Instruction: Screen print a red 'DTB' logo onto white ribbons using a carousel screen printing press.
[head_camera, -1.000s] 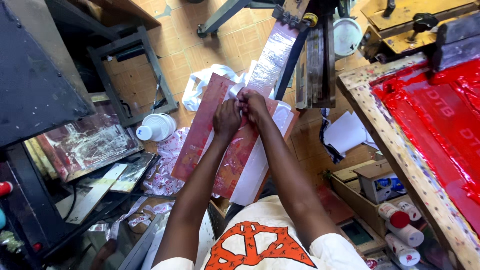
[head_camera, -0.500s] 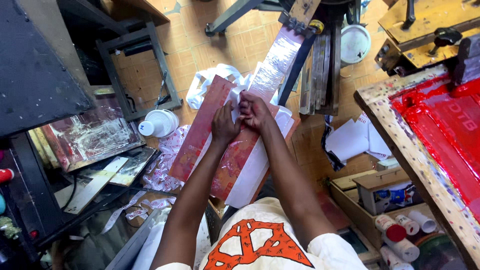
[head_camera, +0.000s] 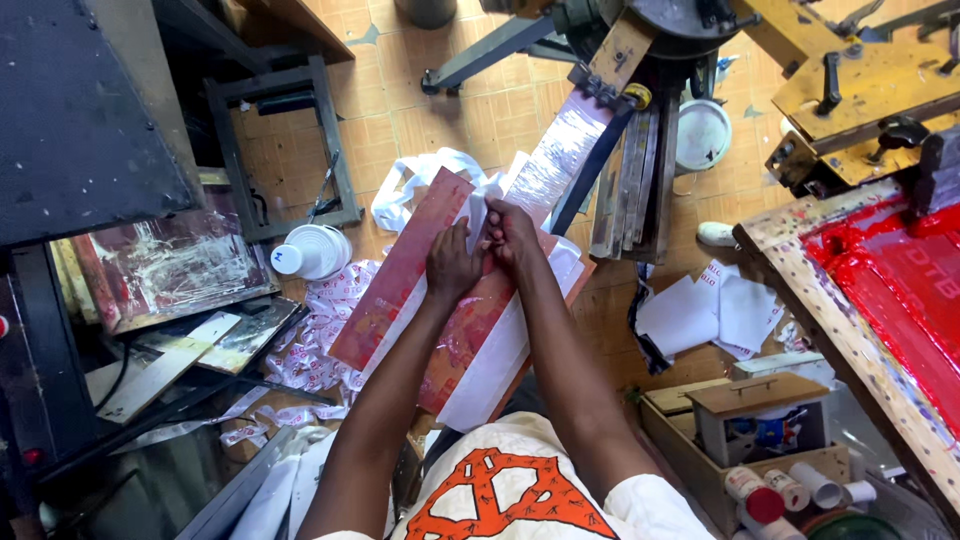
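Seen from above, a person's left hand (head_camera: 452, 265) and right hand (head_camera: 512, 232) meet over the far end of a long red-stained board (head_camera: 400, 275) that slants across the lap above a tiled floor (head_camera: 450, 110). The fingers of both hands are pinched together on a small white cloth (head_camera: 478, 212), which stands up between them, touching the board's upper end. A white sheet (head_camera: 500, 355) lies along the board's right edge. On the floor left of the board sit a white plastic bottle (head_camera: 312, 252) and a heap of red-and-white printed strips (head_camera: 315, 340). At the right edge, a wooden-framed printing screen (head_camera: 880, 290) is flooded with red ink, with loose white paper sheets (head_camera: 720, 312) scattered on the floor beside it.
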